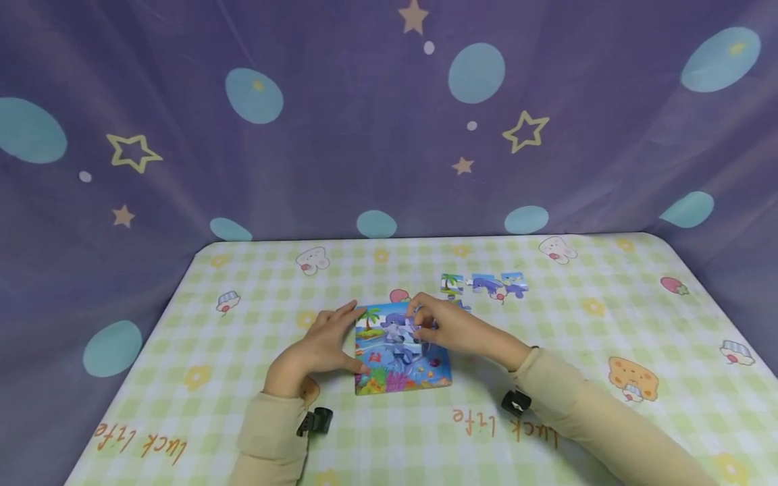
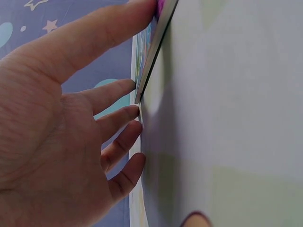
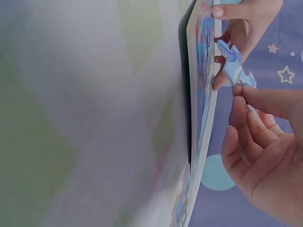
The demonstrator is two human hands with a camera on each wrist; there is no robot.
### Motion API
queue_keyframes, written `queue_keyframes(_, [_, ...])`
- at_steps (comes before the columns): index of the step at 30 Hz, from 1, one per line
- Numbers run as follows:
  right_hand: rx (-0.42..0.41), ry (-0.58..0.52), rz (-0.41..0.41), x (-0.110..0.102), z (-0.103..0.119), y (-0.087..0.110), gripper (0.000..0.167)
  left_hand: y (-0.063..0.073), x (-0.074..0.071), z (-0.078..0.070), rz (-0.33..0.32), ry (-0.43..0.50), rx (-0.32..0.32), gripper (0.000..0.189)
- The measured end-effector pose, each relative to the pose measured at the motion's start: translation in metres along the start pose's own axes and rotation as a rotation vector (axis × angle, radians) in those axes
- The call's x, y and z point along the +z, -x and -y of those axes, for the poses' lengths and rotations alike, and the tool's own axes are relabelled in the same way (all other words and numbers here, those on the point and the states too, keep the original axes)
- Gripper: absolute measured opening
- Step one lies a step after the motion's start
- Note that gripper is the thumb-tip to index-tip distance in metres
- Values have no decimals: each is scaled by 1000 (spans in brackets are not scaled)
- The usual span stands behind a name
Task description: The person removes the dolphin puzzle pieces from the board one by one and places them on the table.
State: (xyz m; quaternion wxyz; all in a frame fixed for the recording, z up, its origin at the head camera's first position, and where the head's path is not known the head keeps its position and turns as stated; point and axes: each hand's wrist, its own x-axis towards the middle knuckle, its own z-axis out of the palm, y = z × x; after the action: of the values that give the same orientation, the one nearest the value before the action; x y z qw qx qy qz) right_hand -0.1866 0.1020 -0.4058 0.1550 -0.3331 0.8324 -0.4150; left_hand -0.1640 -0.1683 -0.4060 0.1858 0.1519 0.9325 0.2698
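A square jigsaw puzzle board [image 1: 403, 379] with a sea picture lies in the middle of the table; a palm tree, dolphins and corals show on it. My right hand [image 1: 446, 325] is over its right part. In the right wrist view, its thumb and forefinger pinch a blue and white puzzle piece [image 3: 232, 66], tilted up off the board. My left hand [image 1: 317, 345] is spread at the board's left side, thumb on the lower left edge and forefinger at the upper left corner. The left wrist view shows its fingers [image 2: 113, 93] extended beside the board's edge.
Behind the board, to the right, lie a palm tree piece [image 1: 452, 283], a dolphin piece [image 1: 485, 285] and another purple and blue piece [image 1: 515, 285]. One more piece [image 1: 459, 305] is partly behind my right hand. A checked cloth [image 1: 577, 405] covers the table, with a purple curtain [image 1: 340, 162] behind.
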Motion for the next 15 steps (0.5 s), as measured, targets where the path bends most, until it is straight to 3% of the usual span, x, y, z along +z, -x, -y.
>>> queue_keyframes(15, [72,53,-118,-24,-14,26,23,2,0,0,-3,6,-2,106])
